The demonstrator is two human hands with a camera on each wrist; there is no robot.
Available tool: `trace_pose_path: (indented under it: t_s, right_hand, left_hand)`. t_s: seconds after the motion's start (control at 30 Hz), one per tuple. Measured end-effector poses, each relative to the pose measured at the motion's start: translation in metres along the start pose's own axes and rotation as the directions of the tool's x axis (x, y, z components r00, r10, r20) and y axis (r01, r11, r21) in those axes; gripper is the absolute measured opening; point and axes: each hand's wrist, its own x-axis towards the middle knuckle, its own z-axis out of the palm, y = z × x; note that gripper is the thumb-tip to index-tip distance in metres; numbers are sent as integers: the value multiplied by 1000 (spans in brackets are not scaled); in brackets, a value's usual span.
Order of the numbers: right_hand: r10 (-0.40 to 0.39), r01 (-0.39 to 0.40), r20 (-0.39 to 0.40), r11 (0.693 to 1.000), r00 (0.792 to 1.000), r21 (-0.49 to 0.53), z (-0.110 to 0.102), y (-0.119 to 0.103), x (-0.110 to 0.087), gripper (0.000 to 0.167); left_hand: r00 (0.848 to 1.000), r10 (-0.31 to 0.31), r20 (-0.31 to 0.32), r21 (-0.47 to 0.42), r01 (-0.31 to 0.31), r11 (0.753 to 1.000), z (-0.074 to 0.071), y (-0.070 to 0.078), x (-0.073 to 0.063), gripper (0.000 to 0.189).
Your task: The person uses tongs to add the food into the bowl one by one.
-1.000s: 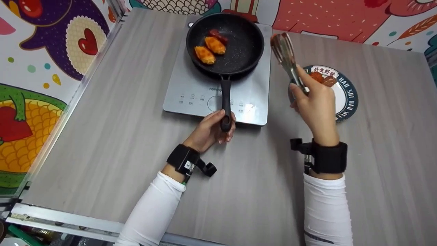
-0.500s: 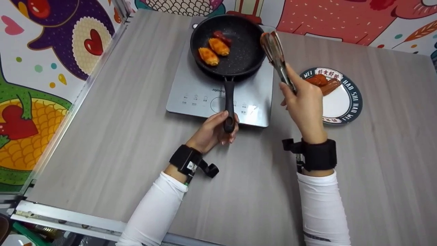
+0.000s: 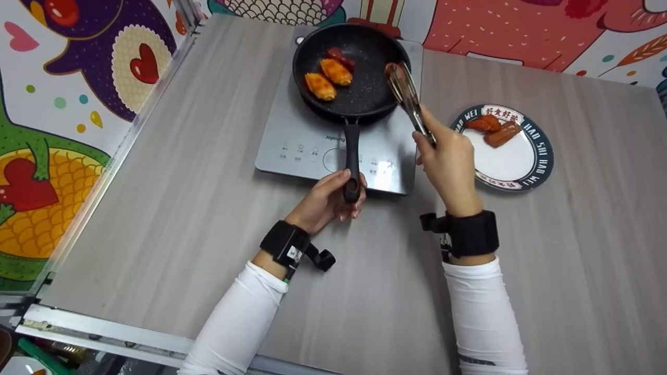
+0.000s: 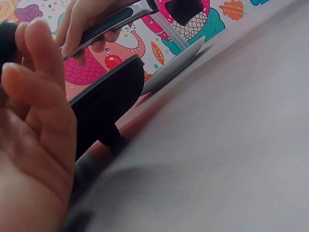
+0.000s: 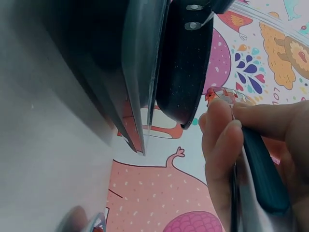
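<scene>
A black frying pan (image 3: pixel 372 86) sits on the induction cooker, holding two orange-yellow food pieces (image 3: pixel 328 79) and a dark red piece (image 3: pixel 341 58) on its left side. My left hand (image 3: pixel 325 202) holds the end of the pan handle (image 3: pixel 352 148), thumb on the near side and fingers underneath. Metal tongs (image 3: pixel 409 99) are gripped in my right hand (image 3: pixel 448 161), their reddish-stained tips over the pan's right rim. Whether the tips hold anything is too small to tell. In the right wrist view, fingers and thumb close round the tongs' dark grip (image 5: pixel 264 174).
The silver induction cooker (image 3: pixel 281 140) stands at the back of the wood-grain table (image 3: pixel 198 219). To its right, a round plate (image 3: pixel 508 164) with a dark patterned rim bears two reddish-brown food pieces (image 3: pixel 495 130). A cartoon-printed wall (image 3: pixel 500 28) closes the back and left.
My right hand and the tongs have moved left, from beside the plate to over the pan's right edge. The plate shows more fully. My left hand keeps its hold on the handle.
</scene>
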Motion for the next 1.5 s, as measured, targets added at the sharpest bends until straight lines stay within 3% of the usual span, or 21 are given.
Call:
trace_pose_path:
  t_s: [0.53, 0.73, 1.2, 1.5]
  right_hand:
    - [-2, 2, 2, 1000, 1000, -11, 18, -7, 7, 45]
    - [12, -12, 11, 1000, 1000, -5, 15, -6, 9, 43]
    - [16, -18, 150, 1000, 989, 15, 16, -13, 34, 45]
    - [63, -74, 244, 997, 968, 35, 13, -15, 57, 45]
  left_hand:
    - [999, 19, 29, -3, -19, 1000, -1, 0, 0, 39]
    - [998, 24, 52, -11, -24, 1000, 0, -2, 2, 37]
    - [998, 33, 45, -15, -33, 999, -1, 0, 0, 38]
    - [999, 27, 41, -3, -27, 1000, -1, 0, 1, 36]
